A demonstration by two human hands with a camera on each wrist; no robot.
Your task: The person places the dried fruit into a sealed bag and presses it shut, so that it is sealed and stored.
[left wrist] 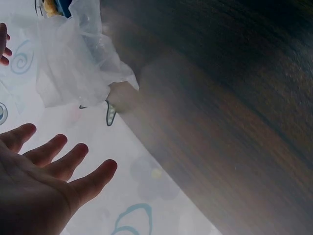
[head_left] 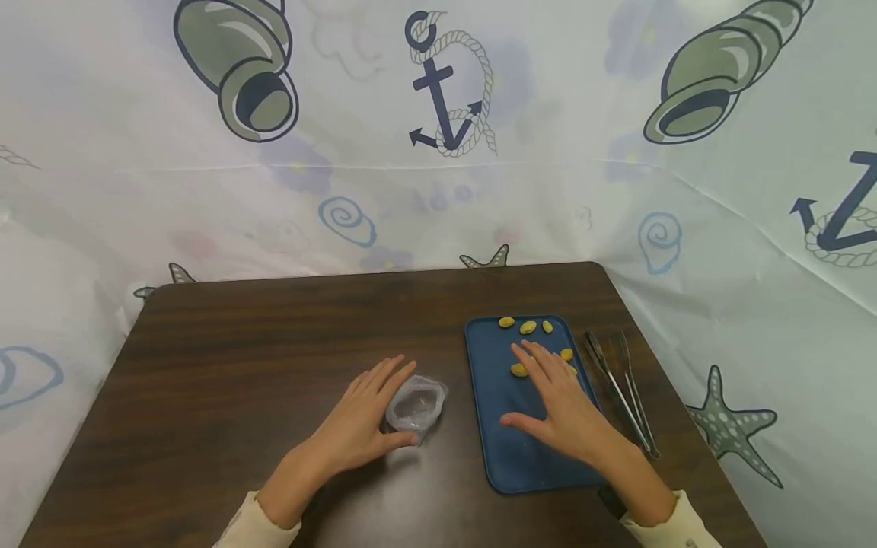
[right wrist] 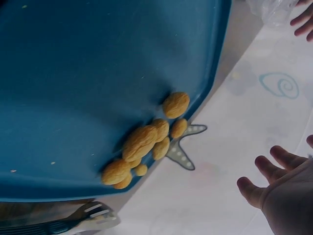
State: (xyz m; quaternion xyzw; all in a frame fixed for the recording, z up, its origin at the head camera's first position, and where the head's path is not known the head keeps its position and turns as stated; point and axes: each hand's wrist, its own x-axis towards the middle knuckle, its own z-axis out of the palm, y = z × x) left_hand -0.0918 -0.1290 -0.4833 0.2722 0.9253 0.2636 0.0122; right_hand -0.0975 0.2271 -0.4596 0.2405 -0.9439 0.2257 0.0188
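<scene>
My left hand point(head_left: 361, 417) hovers beside a translucent plastic bag point(head_left: 419, 403), fingers spread and thumb apart. The bag stands upright with its mouth facing up; whether the hand touches it, I cannot tell from the head view, but a gap shows in the left wrist view between the fingers and the bag point(left wrist: 73, 63). Over a blue tray point(head_left: 489, 445) hangs my right hand point(head_left: 565, 407), fingers extended, holding nothing. Several small, wrinkled, yellow oval pieces point(right wrist: 140, 143) lie toward the tray's far end. The right hand partly hides some of them in the head view.
Metal tongs point(head_left: 620, 392) lie on the dark wooden table point(head_left: 260, 358) along the tray's right side. Small crumbs dot the tray. Behind the table hangs a white cloth point(head_left: 548, 205) printed with shells, anchors and starfish.
</scene>
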